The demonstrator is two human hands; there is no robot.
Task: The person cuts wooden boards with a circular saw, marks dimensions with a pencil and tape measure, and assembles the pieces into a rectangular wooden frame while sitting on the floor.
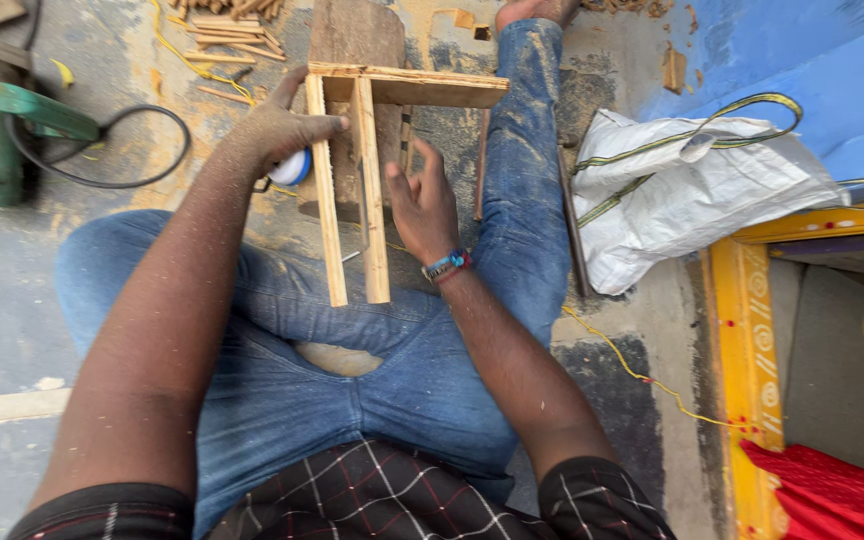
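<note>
While sitting on the floor, we are steadying a wooden frame (362,170) at the frame's upper centre.
Our left hand (277,130) is gripping its left slat, also holding a blue-white object (295,168); our right hand (424,200) is hovering half-open just right. Pale slats are running lengthwise toward our lap.

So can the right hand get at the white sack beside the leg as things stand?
Probably yes. The right hand is open beside the wooden frame, holding nothing, and the white sack lies just beyond the right leg, with nothing on top.
</note>
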